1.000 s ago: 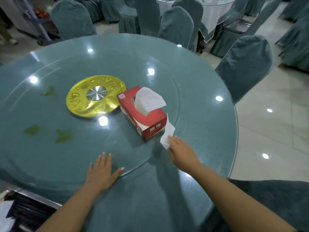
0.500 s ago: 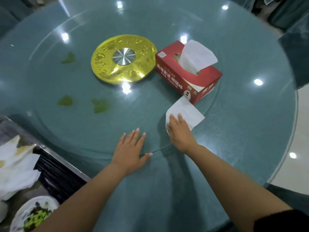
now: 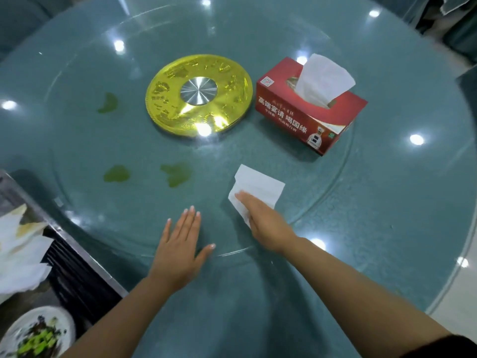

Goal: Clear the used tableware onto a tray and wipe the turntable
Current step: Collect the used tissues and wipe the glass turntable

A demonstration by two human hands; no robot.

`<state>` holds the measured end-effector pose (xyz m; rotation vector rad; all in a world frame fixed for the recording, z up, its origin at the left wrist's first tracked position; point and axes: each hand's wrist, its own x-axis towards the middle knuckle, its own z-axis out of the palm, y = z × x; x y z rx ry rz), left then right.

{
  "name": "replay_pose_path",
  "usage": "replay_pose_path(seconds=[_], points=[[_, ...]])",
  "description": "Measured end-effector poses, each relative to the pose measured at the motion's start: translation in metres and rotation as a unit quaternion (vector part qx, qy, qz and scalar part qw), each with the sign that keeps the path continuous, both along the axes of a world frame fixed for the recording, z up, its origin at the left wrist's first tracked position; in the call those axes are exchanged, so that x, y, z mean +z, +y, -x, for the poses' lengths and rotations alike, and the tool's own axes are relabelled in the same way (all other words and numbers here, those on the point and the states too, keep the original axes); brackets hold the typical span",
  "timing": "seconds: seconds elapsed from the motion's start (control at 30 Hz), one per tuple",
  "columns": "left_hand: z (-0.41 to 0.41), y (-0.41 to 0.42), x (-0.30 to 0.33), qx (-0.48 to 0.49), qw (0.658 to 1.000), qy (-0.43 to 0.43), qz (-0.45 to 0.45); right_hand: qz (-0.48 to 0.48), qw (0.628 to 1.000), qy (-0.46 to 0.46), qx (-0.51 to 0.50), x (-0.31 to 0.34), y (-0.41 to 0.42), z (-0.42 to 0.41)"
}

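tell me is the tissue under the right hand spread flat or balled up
Spread flat. The tissue lies as a flat sheet on the glass turntable, its corners showing, with the right hand pressed palm down on its near end.

The right hand (image 3: 265,223) covers the near corner of the tissue (image 3: 254,188) it presses flat. Left of the left hand (image 3: 178,250), a plate of greens (image 3: 33,334) is blurred and cut off by the bottom edge; crumpled napkins (image 3: 20,254) run off the left edge.
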<state>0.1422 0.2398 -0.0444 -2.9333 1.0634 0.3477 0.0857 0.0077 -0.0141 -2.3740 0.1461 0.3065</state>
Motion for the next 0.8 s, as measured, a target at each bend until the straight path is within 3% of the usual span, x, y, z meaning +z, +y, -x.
replay_pose_path(seconds=[0.3,0.6,0.8], points=[[-0.052,0.063,0.009,0.022,0.994,-0.019,-0.105,0.101,0.992,-0.035,0.063,-0.026,-0.015,-0.047],[-0.069,0.059,0.008,-0.041,0.999,-0.027,-0.019,0.134,0.984,-0.008,0.119,-0.028,0.012,-0.033],[-0.066,0.062,-0.005,-0.041,0.999,-0.003,0.013,0.239,0.964,0.005,0.121,-0.029,-0.007,-0.044]])
